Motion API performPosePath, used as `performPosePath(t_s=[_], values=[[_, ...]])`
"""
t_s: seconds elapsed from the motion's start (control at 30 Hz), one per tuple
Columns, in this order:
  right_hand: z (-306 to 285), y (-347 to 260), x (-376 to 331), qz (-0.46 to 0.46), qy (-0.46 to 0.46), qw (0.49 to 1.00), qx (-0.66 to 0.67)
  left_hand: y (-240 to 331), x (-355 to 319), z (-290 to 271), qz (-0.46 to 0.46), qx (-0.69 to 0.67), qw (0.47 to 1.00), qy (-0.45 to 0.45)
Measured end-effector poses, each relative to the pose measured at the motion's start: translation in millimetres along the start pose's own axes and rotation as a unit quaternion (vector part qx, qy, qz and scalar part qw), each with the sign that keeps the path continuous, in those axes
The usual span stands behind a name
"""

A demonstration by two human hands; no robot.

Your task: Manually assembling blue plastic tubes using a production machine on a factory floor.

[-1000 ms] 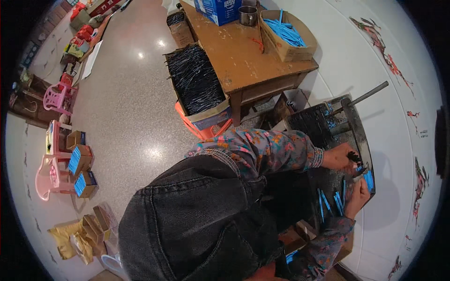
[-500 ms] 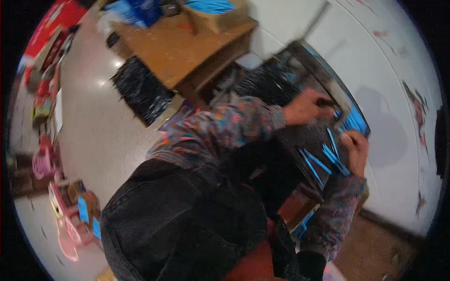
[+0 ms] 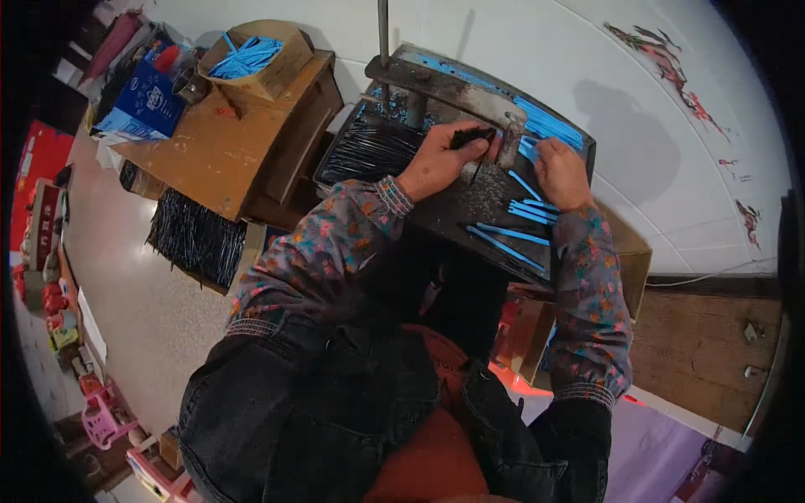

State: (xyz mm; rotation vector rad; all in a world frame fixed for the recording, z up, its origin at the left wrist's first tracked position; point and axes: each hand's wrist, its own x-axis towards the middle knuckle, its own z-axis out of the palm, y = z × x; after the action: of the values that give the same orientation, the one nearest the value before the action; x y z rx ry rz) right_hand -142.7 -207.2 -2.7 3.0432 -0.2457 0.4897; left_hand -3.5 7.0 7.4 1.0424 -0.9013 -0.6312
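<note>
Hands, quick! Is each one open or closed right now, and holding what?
Left hand: closed, holding a dark bundle.
Right hand: curled near a blue strip; whether it grips it cannot be told.

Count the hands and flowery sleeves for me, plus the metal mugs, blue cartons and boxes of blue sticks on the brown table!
Hands (left hand, right hand): 2
Flowery sleeves (left sleeve, right sleeve): 2
Metal mug: 1
Blue carton: 1
Cardboard box of blue sticks: 1
Total: 7
</note>
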Motion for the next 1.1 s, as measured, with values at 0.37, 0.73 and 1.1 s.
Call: performPosePath(t_s=[0.37,0.73,1.1], values=[[-55,-83,2,0.172,0.023,0.864,0.473,-8,3,4,0.000,-0.050,0.999,0.018],[-55,-69,15,0.018,0.055,0.908,0.415,-4,4,3,-0.011,0.021,0.999,0.030],[-48,-79,13,0.187,0.018,0.837,0.515,-14,4,4,0.017,-0.043,0.998,0.054]])
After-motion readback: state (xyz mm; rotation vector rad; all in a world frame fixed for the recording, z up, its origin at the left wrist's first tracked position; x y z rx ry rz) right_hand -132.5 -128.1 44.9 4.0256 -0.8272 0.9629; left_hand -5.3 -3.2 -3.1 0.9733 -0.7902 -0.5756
